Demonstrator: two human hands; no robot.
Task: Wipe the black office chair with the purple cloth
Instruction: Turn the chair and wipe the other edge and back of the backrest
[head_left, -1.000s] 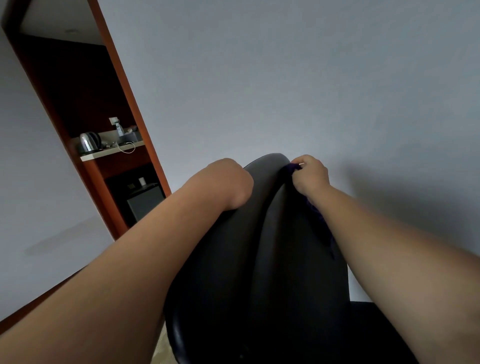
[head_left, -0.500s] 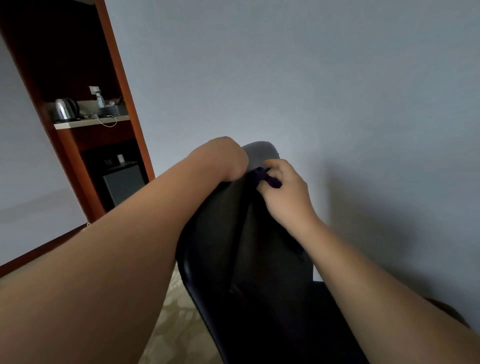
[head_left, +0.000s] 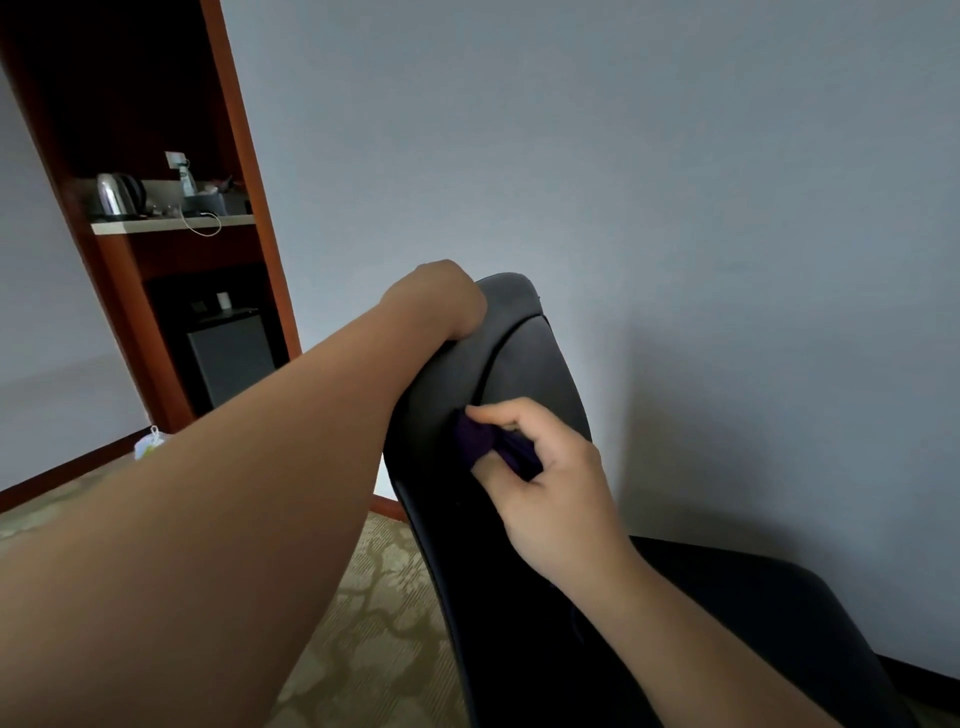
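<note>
So the bare wall (head_left: 675, 182) sits close behind the black office chair (head_left: 524, 364), open carpet (head_left: 374, 623) on its left, left hand (head_left: 436, 301) hooked over its top edge, right hand (head_left: 550, 493) pinching the bunched purple cloth (head_left: 475, 439) against the backrest's middle.

Left forearm outstretched, left grip (head_left: 436, 299) hooks over the black padded office chair (head_left: 530, 364); right grip (head_left: 540, 467) pinches bunched dark purple cloth (head_left: 475, 439).

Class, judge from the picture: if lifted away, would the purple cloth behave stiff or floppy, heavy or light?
Probably floppy: the purple cloth bunches into folds inside the right hand. Likely light, since that pinch holds the whole wad against the black office chair.
</note>
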